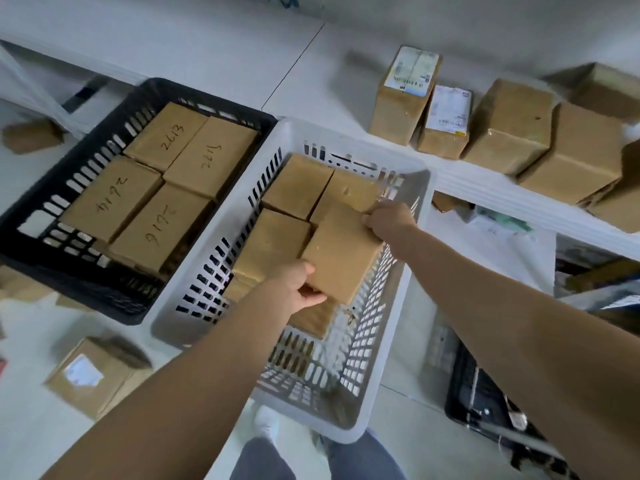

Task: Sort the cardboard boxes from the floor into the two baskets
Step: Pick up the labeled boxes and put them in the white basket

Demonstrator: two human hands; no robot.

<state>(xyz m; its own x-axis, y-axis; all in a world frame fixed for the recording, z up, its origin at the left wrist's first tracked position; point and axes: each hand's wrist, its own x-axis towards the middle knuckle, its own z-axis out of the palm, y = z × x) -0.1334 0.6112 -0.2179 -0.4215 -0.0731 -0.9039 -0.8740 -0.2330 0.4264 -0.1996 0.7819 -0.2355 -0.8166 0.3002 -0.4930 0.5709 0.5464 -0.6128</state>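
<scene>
A plain cardboard box [341, 249] is held tilted inside the white basket [391, 323]. My left hand [299, 285] grips its near corner and my right hand [388, 221] grips its far corner. Under and beside it lie several plain boxes [296, 187] in the white basket. The black basket [114, 299] to the left holds several boxes [192, 152] with handwritten numbers on top.
Several cardboard boxes [512, 124], some with white labels, stand on a white shelf at the upper right. A labelled box [88, 375] lies on the floor at the lower left. Another small box [31, 135] lies at the far left. Dark clutter [485, 403] sits under the shelf at right.
</scene>
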